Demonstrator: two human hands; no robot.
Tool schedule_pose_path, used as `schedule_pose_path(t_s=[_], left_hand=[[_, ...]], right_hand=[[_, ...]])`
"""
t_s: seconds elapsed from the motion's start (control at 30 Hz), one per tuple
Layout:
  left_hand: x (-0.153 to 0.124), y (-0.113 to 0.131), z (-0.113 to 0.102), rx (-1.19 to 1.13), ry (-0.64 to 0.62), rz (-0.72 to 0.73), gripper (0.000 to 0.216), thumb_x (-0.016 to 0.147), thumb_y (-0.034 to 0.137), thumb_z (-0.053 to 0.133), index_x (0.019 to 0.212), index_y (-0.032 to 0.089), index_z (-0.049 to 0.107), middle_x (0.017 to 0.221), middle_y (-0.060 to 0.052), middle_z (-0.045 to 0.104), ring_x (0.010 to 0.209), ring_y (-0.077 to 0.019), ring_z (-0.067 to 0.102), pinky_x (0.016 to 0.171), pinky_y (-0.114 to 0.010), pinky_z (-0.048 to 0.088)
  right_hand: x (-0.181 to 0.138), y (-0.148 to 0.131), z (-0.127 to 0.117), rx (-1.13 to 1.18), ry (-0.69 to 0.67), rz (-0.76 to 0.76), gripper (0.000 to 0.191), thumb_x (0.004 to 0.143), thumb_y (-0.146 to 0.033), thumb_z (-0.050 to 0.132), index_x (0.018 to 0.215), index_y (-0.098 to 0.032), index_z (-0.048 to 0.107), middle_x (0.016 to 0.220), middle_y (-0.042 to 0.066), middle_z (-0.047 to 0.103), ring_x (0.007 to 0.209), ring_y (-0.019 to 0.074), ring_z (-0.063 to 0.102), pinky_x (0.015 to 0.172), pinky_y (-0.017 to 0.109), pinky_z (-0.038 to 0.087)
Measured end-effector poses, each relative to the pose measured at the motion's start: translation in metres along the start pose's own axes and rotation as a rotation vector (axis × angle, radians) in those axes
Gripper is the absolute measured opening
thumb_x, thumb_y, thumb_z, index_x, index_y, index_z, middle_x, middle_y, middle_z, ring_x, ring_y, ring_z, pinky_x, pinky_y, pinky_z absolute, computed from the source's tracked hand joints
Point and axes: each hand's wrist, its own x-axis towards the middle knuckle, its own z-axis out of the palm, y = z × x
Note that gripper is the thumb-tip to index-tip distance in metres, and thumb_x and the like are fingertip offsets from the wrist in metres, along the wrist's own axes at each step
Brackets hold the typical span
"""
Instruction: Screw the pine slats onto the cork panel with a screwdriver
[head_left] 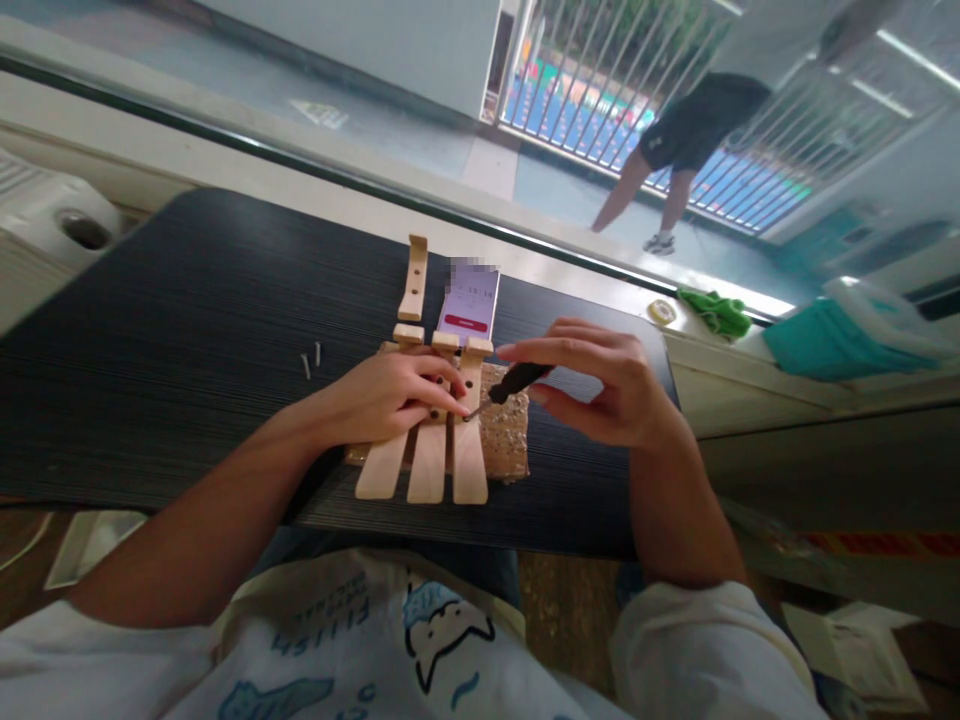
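Right hand: thumb and fingers pinching dark-handled screwdriver, tool tilted.
Screwdriver tip: at lower hole of rightmost wooden hook; can't tell if seated in a screw.
Left hand: laid across the hooks, fingertips next to driver tip; can't tell if pinching anything.
Hooks: rightmost, middle hook and left hook side by side on brown board.
Spare hook: on black table, beside phone.
Screws: two, loose, left of left hand.

Three wooden pieces on board; phone behind; two screws left, on table.
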Motion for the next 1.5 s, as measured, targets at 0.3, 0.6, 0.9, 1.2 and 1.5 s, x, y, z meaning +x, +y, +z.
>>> schedule_pose_path(t_s=[0.3, 0.6, 0.9, 1.2, 1.5], left_hand=[[0.0003, 0.0003, -0.0006, -0.003, -0.001, -0.001, 0.037, 0.086, 0.010, 0.047, 0.103, 0.028, 0.075, 0.110, -0.001, 0.070, 0.100, -0.0152, 0.063, 0.091, -0.029, 0.048], [0.0002, 0.0003, -0.0006, -0.004, -0.003, -0.002, 0.038, 0.086, 0.009, 0.047, 0.103, 0.029, 0.074, 0.110, -0.001, 0.071, 0.100, -0.0151, 0.064, 0.090, -0.029, 0.048], [0.0001, 0.0004, -0.0005, 0.007, -0.006, -0.018, 0.038, 0.084, 0.008, 0.048, 0.102, 0.028, 0.075, 0.110, -0.001, 0.071, 0.100, -0.0150, 0.064, 0.090, -0.028, 0.048], [0.0006, 0.0009, -0.0007, 0.013, -0.009, -0.013, 0.039, 0.085, 0.010, 0.046, 0.102, 0.028, 0.075, 0.109, -0.002, 0.071, 0.099, -0.0150, 0.064, 0.090, -0.029, 0.049], [0.0003, 0.0003, -0.0003, 0.003, -0.003, -0.011, 0.039, 0.084, 0.009, 0.046, 0.103, 0.029, 0.075, 0.109, -0.001, 0.071, 0.100, -0.0149, 0.064, 0.089, -0.028, 0.049]], right_hand=[[-0.0050, -0.0019, -0.0094, -0.008, -0.111, 0.114, 0.038, 0.090, -0.012, 0.051, 0.127, -0.017, 0.057, 0.092, 0.006, 0.072, 0.083, 0.0149, 0.063, 0.074, 0.031, 0.050], [-0.0046, -0.0015, -0.0112, 0.007, -0.128, 0.117, 0.036, 0.091, -0.013, 0.052, 0.126, -0.018, 0.057, 0.096, 0.007, 0.073, 0.084, 0.0151, 0.063, 0.076, 0.031, 0.051], [-0.0040, -0.0032, -0.0108, -0.060, -0.101, 0.183, 0.028, 0.090, -0.021, 0.059, 0.118, -0.021, 0.063, 0.088, 0.002, 0.071, 0.077, 0.0115, 0.064, 0.071, 0.025, 0.052], [-0.0030, -0.0032, -0.0091, -0.077, -0.076, 0.237, 0.017, 0.086, -0.030, 0.066, 0.099, -0.019, 0.067, 0.082, 0.001, 0.070, 0.072, 0.0096, 0.066, 0.069, 0.022, 0.052], [-0.0015, -0.0020, -0.0053, -0.093, -0.043, 0.225, 0.018, 0.086, -0.035, 0.065, 0.095, -0.019, 0.067, 0.079, 0.000, 0.070, 0.070, 0.0101, 0.065, 0.066, 0.023, 0.050]])
